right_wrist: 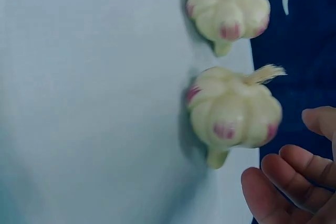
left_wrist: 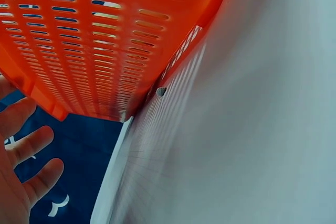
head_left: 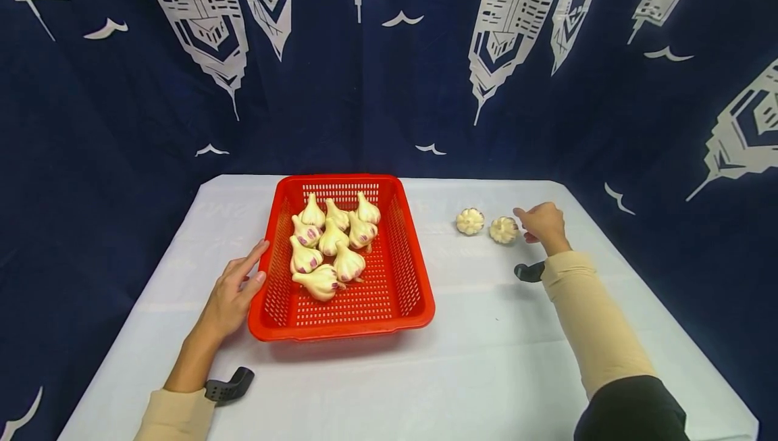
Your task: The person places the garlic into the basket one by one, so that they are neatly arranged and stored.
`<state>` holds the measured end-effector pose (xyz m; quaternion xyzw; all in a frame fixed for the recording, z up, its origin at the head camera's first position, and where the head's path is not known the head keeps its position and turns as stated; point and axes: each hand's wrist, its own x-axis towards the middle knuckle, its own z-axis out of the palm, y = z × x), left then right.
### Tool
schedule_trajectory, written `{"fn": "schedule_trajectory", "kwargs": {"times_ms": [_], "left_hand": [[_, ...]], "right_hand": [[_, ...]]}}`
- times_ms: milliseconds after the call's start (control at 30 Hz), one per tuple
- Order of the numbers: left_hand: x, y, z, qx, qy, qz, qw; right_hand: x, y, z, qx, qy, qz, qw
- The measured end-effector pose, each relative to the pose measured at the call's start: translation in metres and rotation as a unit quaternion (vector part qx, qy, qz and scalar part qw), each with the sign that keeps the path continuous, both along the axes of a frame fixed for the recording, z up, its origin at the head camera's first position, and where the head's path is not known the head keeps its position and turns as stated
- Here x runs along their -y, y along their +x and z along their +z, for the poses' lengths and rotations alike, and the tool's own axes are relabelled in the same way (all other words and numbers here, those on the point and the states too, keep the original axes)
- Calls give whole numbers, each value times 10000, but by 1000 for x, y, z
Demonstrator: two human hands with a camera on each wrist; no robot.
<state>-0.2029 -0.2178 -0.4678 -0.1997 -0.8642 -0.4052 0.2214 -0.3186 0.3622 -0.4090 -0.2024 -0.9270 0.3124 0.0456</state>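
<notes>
My left hand [head_left: 231, 296] rests its fingertips against the left rim of a red plastic basket [head_left: 421, 292]. Its fingers are spread and fairly straight, as the left wrist view also shows beside the slotted basket wall [left_wrist: 105, 35]. Inside the basket lie several garlic bulbs [head_left: 333, 237], pale with purple patches. To the right, two more garlic bulbs sit side by side on the white tablecloth. My right hand [head_left: 543, 223] is just right of the nearer bulb [head_left: 504, 230], fingers loosely bent and holding nothing. A gap separates them in the right wrist view. The farther bulb [head_left: 470, 221] stands left of it.
A white cloth covers the table [head_left: 486, 360]. Behind it hangs a dark blue curtain [head_left: 365, 90] printed with white buildings and birds. Black wrist devices [head_left: 229, 387] are worn on both arms.
</notes>
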Motion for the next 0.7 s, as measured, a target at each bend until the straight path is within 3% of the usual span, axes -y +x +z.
{"fn": "schedule_trajectory", "kwargs": {"times_ms": [267,500,700], "left_hand": [[1,-2,-3,31,-92,29,9999],[0,-1,-1,25,-68,47,10000],[0,0,-1,12,-63,43,10000]], "right_hand": [[3,1,-11,509,314,-419,9973],[10,-1,-17,997,483,-197,9936],[12,-4,-22,1056,424,-198,9933]]}}
